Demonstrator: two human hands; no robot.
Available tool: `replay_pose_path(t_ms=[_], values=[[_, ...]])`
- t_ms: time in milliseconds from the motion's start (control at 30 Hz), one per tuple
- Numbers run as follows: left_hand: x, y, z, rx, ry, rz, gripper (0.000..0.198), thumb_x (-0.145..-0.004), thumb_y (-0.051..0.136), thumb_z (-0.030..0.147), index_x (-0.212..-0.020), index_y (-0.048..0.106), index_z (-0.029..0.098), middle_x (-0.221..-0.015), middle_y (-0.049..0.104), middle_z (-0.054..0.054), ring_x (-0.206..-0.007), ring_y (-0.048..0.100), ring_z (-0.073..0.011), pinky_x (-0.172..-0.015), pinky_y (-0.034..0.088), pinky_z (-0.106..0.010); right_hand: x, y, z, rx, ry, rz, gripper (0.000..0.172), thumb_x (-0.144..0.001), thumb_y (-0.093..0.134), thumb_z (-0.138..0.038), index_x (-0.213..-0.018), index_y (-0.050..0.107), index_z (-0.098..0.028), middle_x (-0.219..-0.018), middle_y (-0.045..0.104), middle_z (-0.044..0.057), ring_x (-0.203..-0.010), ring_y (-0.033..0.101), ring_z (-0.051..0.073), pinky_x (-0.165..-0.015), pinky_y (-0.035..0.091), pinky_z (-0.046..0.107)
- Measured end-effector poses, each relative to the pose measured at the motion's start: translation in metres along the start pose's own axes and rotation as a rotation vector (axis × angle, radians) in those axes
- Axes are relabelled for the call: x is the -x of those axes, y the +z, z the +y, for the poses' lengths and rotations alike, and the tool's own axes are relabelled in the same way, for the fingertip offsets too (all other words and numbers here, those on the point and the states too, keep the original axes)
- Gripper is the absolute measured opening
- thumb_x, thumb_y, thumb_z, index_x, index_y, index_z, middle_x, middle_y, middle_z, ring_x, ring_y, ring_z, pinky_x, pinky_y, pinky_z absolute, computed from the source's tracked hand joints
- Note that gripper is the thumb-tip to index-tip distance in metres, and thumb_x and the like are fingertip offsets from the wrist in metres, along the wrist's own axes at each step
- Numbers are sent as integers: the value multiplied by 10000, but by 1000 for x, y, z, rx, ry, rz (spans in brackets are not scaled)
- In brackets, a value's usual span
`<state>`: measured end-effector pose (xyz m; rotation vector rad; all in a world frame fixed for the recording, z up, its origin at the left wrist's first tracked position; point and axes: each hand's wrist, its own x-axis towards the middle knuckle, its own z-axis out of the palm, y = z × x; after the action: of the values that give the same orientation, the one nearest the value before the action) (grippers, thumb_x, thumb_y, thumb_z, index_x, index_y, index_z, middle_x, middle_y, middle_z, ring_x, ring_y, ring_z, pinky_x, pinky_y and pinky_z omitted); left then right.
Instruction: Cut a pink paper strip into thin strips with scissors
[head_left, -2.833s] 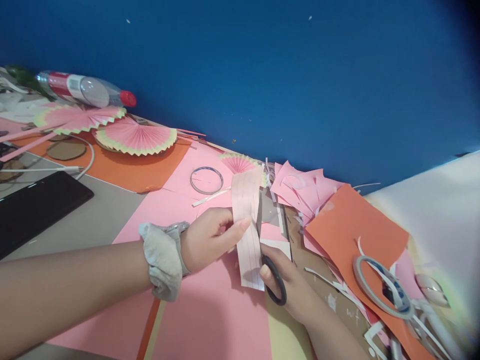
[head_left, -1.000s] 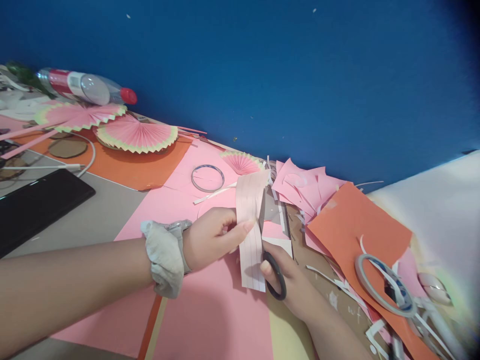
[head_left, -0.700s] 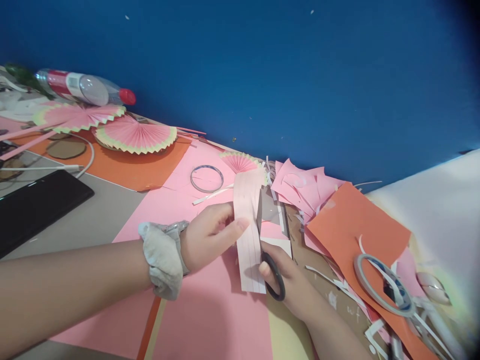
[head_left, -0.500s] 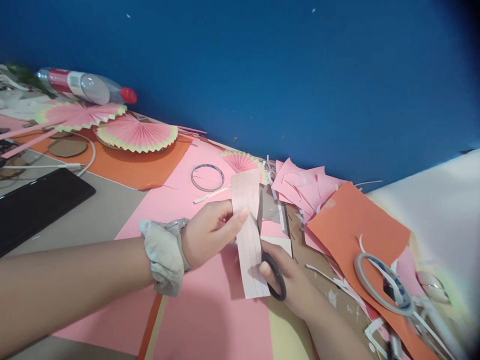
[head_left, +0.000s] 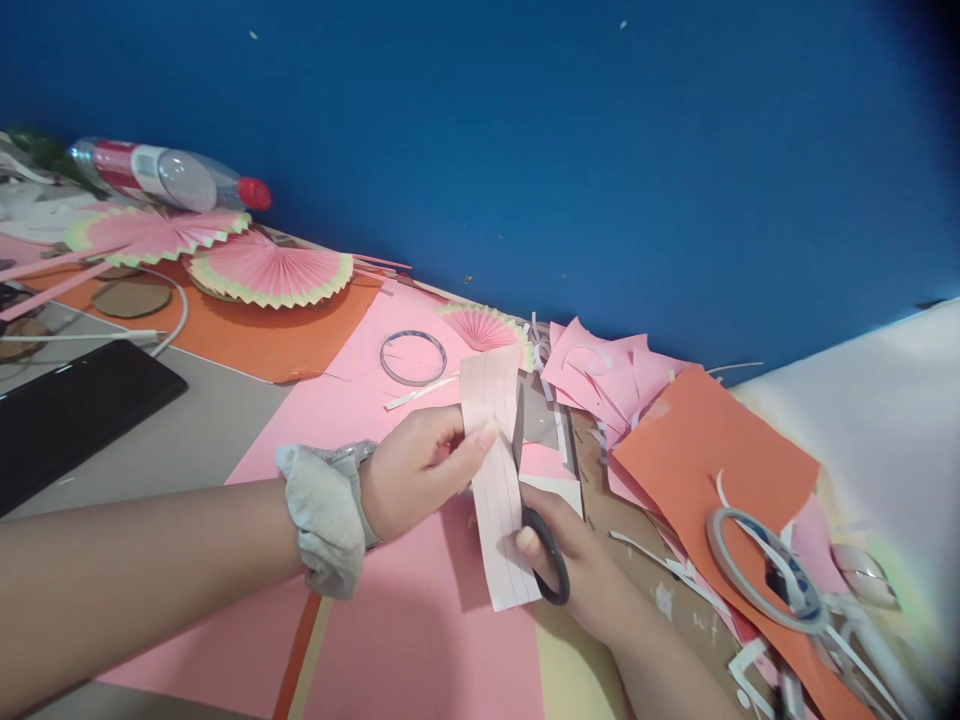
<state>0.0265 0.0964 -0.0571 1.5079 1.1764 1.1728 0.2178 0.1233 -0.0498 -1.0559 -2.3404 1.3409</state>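
Note:
My left hand (head_left: pixel 420 465) pinches a strip of pale pink paper (head_left: pixel 499 530) between thumb and fingers, near its middle. Faint lines run along the strip's length, and it stands nearly upright to my view. My right hand (head_left: pixel 574 560) grips black-handled scissors (head_left: pixel 556 570), with the thumb in a handle loop. The scissor blade lies along the strip's right edge, partly behind the paper, so I cannot tell how far the blades are apart. A grey scrunchie (head_left: pixel 326 520) circles my left wrist. Under both hands lies pink paper (head_left: pixel 397 640).
Folded pink fans (head_left: pixel 274 270) and a lying plastic bottle (head_left: pixel 172 178) are at the back left, a black phone (head_left: pixel 90 415) at left. A thin ring (head_left: pixel 412 358) lies behind my left hand. At right are orange paper (head_left: pixel 720 450), a tape roll (head_left: pixel 720 550) and pink scraps (head_left: pixel 600 365).
The strip's lower end has tilted slightly downward. Both hands keep nearly the same place and the same hold; the whole view has shifted a little.

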Motion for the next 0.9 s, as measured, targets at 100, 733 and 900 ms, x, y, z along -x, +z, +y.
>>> replay_pose_path(t_ms=[100,733,900], values=[[0,0,0,1,3,-7,361,-937,332,369,-739,515,130,-671,473,5,-609,430,-101,-580,371,-238,0,0,0,7,-9,5,568,-836,374,-672,-774,611,-161,-709,561,52,-648,494,184,-543,459,263],[1,1,1,-55,-4,-16,392,-934,323,401,-709,508,139,-650,455,12,-597,418,-99,-561,350,-234,-1,0,-1,-10,22,-15,614,-804,366,-719,-750,606,-157,-726,575,54,-651,501,185,-539,459,257],[0,0,0,-46,-10,-12,387,-933,331,398,-693,489,140,-642,435,16,-590,404,-95,-551,339,-233,0,0,-1,-3,25,-16,570,-824,382,-686,-745,601,-166,-708,558,46,-653,496,184,-547,455,252]])
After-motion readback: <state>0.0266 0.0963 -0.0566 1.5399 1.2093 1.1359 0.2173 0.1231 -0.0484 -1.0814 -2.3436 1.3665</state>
